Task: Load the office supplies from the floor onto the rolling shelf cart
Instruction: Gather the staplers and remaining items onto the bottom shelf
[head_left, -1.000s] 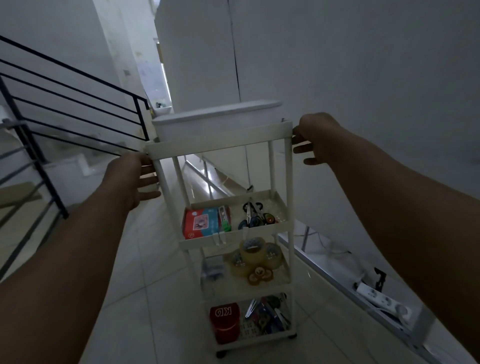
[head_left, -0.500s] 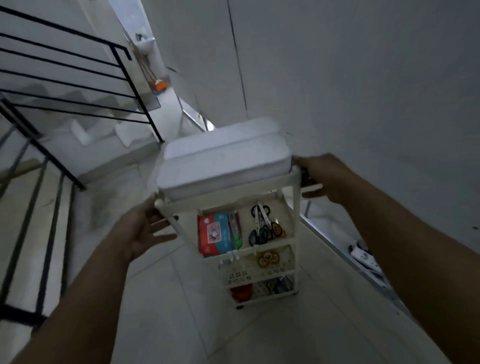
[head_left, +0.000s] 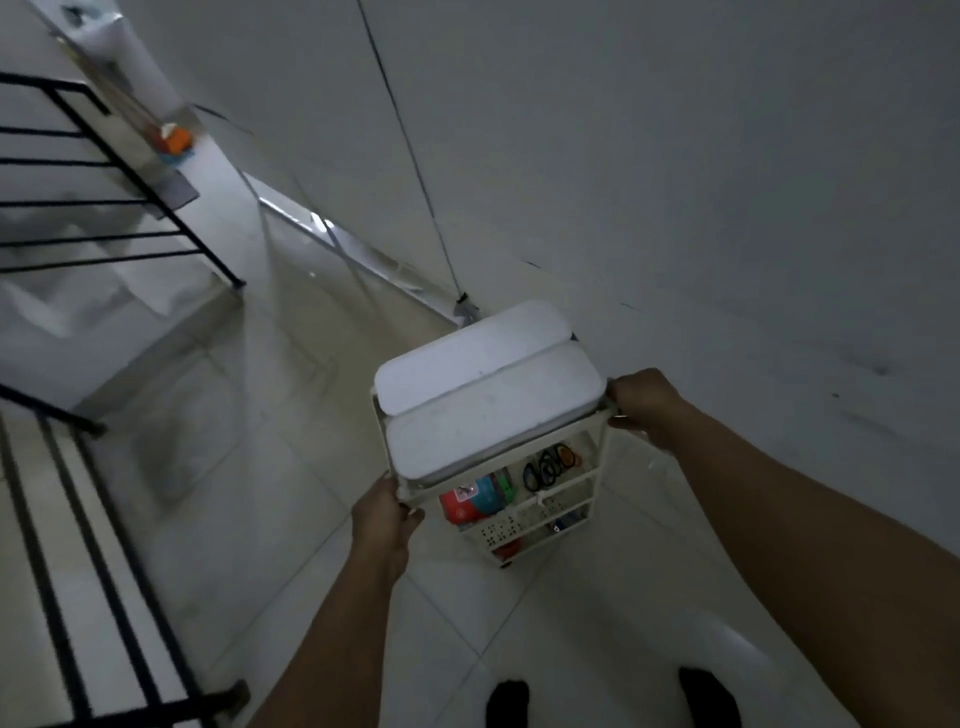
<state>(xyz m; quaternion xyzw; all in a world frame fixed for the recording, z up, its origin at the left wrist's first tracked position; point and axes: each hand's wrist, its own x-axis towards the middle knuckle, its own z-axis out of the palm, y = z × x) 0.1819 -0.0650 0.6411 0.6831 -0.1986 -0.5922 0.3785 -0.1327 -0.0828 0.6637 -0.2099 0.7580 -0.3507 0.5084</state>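
The white rolling shelf cart (head_left: 600, 457) stands on the tiled floor close to the right wall. Two white flat boxes (head_left: 488, 400) lie side by side on its top tier. Below them I see a red and blue packet (head_left: 470, 501), scissors with dark handles (head_left: 550, 465), and blurred items on the lower tiers. My left hand (head_left: 384, 525) grips the cart's near left top corner. My right hand (head_left: 647, 405) grips the near right top corner.
A black stair railing (head_left: 130, 176) runs along the left, with another section (head_left: 78, 571) at the lower left. White steps (head_left: 78, 306) lie behind it. The white wall (head_left: 727, 182) is tight on the right. My feet (head_left: 709, 699) show at the bottom.
The view has tilted down and the cart now sits lower and further right in the frame, nearer the wall. Both hands stay on its top corners.
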